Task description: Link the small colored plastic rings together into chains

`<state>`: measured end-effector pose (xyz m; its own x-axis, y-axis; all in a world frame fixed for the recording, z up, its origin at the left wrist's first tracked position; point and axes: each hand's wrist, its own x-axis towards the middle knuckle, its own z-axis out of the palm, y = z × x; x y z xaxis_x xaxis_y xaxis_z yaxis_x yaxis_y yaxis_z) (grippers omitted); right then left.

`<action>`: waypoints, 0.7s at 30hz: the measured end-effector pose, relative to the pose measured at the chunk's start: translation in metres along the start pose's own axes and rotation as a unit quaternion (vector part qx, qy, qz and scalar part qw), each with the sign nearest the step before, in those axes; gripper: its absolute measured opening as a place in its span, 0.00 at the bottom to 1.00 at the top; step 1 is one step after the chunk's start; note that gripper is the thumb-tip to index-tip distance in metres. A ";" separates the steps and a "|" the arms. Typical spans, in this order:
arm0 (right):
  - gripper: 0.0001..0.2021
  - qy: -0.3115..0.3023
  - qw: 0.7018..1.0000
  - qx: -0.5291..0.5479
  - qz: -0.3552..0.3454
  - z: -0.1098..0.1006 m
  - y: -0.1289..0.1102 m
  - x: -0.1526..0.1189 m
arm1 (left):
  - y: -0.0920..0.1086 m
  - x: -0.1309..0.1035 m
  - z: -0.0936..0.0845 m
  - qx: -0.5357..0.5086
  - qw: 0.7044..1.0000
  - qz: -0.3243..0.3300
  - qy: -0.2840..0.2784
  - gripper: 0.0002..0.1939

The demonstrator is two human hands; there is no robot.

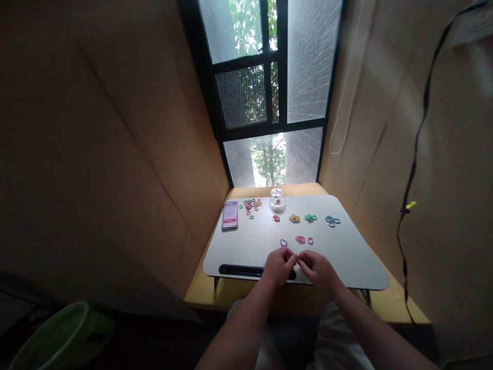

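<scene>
My left hand (281, 264) and my right hand (314, 266) meet over the front part of a white folding table (246, 249), fingertips pinched close together. Whatever is between the fingers is too small to make out. Just beyond them lie a purple ring (284, 242), a pink pile of rings (300, 240) and a single pink ring (310, 240). Farther back sit small groups of red rings (276, 219), yellow rings (295, 219), green rings (309, 218) and blue rings (330, 220). A mixed-colour group of rings (249, 205) is at the back left.
A clear jar (277, 200) stands at the table's back edge. A phone (230, 215) lies at the left, and a black slot (241, 270) runs along the front edge. A green bin (63, 336) is at lower left; a dark cord (416, 139) hangs at right.
</scene>
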<state>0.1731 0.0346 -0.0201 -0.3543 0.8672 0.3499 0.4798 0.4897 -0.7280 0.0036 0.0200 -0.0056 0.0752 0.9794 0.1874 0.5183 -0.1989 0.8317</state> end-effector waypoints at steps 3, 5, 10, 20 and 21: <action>0.08 -0.001 1.000 -0.008 -0.007 0.000 0.000 0.000 | 0.002 0.000 -0.001 -0.004 1.000 -0.003 -0.002 0.14; 0.08 0.002 1.000 -0.016 -0.011 -0.001 0.000 0.000 | 0.003 0.000 -0.002 -0.005 1.000 -0.005 -0.004 0.14; 0.08 0.002 1.000 -0.025 -0.009 -0.001 -0.001 0.000 | 0.003 0.000 -0.001 -0.009 1.000 -0.002 -0.002 0.14; 0.09 0.007 1.000 -0.004 -0.010 -0.002 -0.003 0.000 | -0.002 0.000 0.002 0.011 1.000 0.007 0.000 0.11; 0.09 0.008 1.000 -0.004 -0.011 -0.002 -0.004 0.000 | -0.002 0.000 0.002 0.012 1.000 0.008 0.001 0.10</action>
<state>0.1732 0.0330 -0.0162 -0.3514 0.8581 0.3746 0.4789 0.5085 -0.7156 0.0037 0.0202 -0.0083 0.0820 0.9759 0.2024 0.5365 -0.2144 0.8162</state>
